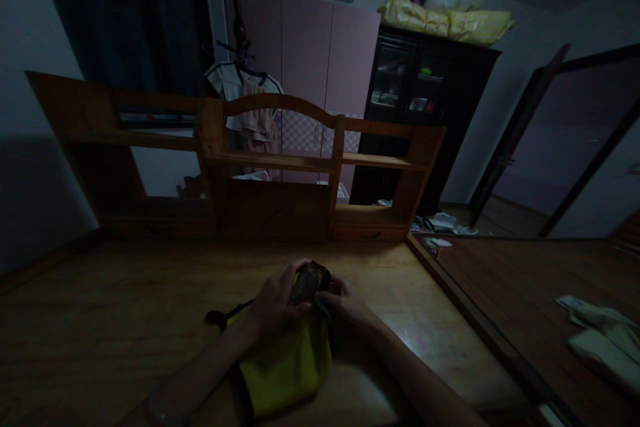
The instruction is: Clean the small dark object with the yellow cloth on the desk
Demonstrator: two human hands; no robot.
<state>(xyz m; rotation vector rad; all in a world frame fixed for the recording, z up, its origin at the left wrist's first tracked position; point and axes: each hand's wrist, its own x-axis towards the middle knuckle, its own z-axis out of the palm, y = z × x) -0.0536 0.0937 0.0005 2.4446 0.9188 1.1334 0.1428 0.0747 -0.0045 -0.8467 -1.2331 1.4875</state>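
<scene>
A yellow-green cloth bag (290,367) with dark edging lies on the wooden surface in front of me. Its dark strap (233,312) trails off to the left. At the bag's upper end is a small dark object (306,285) with a glossy face, too dim to identify. My left hand (280,297) is curled around the left side of this object, thumb below and fingers above. My right hand (347,303) is closed at its right edge, the thumb reaching toward its lower part. How far the object sits inside the bag I cannot tell.
The wooden surface (125,320) ends at a raised rail (465,310) on the right. A wooden shelf unit (270,160) stands along the far edge. Beyond are pink wardrobes (305,47), a dark cabinet (440,100) and a doorway. Pale cloth (607,340) lies at right.
</scene>
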